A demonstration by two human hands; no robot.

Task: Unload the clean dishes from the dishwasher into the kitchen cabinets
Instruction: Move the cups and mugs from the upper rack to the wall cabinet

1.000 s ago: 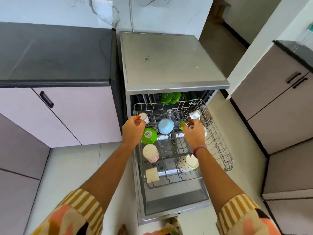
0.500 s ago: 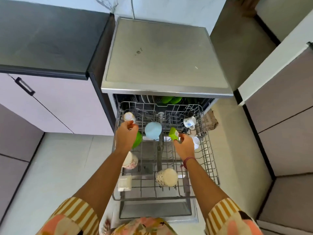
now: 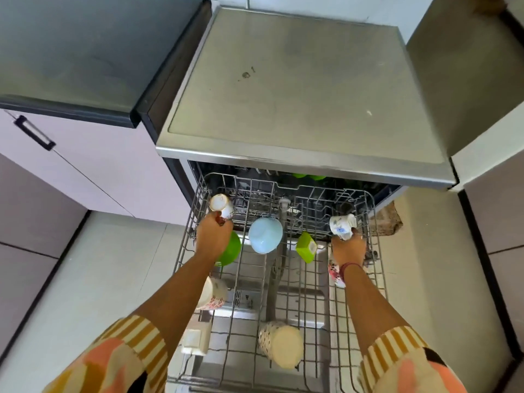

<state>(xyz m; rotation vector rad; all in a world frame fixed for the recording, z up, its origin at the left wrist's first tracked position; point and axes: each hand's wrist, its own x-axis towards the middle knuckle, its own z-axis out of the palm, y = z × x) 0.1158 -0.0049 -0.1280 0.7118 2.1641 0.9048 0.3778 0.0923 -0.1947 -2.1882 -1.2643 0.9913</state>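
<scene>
The dishwasher's upper wire rack (image 3: 377, 242) is pulled out below me. My left hand (image 3: 213, 239) grips a small white cup with a red handle (image 3: 221, 204) at the rack's far left corner. My right hand (image 3: 348, 248) holds a white cup with blue flowers (image 3: 341, 224) at the far right. Between them lie a light blue bowl (image 3: 266, 235), a green bowl (image 3: 231, 249) partly under my left hand, and a green cup (image 3: 306, 247). Nearer me sit a patterned cup (image 3: 214, 293), a dotted mug (image 3: 280, 343) and a white square cup (image 3: 195, 340).
The steel dishwasher top (image 3: 297, 89) overhangs the rack's back. A dark countertop (image 3: 79, 49) over pale cabinet doors with a black handle (image 3: 34, 132) lies to the left. More cabinets (image 3: 502, 222) stand on the right. Green dishes (image 3: 309, 176) show deep inside the machine.
My right hand moved right from the green cup to the blue-flowered cup and took hold of it. My left hand stays on the small cup. The view leaned forward over the rack.
</scene>
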